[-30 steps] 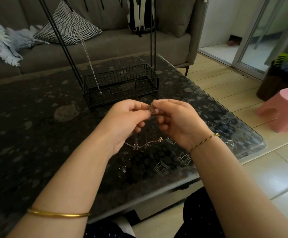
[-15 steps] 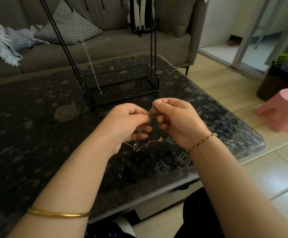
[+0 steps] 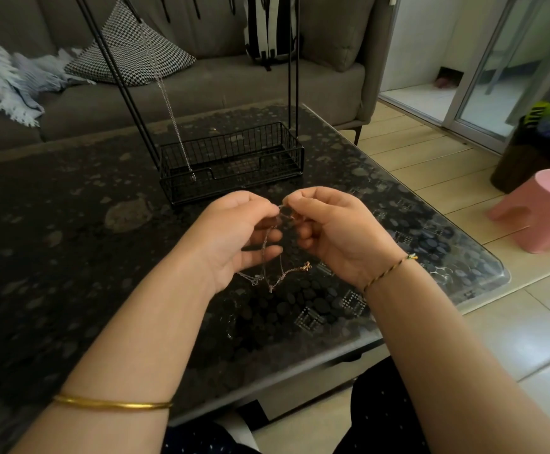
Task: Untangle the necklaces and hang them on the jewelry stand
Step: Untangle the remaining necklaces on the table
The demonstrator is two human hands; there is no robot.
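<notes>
Entry, head view. The left hand (image 3: 234,237) and right hand (image 3: 336,231) are working close together above the near part of the dark glass table (image 3: 54,224). Each hand is pinching the tangled necklaces (image 3: 277,273) between thumb and forefinger; the two pinch points are sitting just beside each other at the top of the knot. The remaining fingers of both hands are curling loosely inward.

Below the grips, thin chains are dangling in loops between the palms. A small gold-toned pendant (image 3: 306,266) is hanging toward the right side and a silver piece (image 3: 256,279) toward the left. The lowest loop is possibly touching the glass; the chain is too fine to say.

The jewelry stand (image 3: 231,162) is standing on the table just beyond the hands: a black wire basket base, slanted rods on its left, upright rods on its right. One silver necklace (image 3: 172,116) is hanging down from above the frame, its end reaching into the basket's left part.

A gold bangle (image 3: 113,404) is circling the left forearm and a braided cord bracelet (image 3: 388,273) the right wrist. A grey sofa (image 3: 201,90) is carrying a houndstooth cushion (image 3: 129,54) and a pale fringed blanket (image 3: 8,80). A pink stool (image 3: 542,211) is sitting on the floor at right.
</notes>
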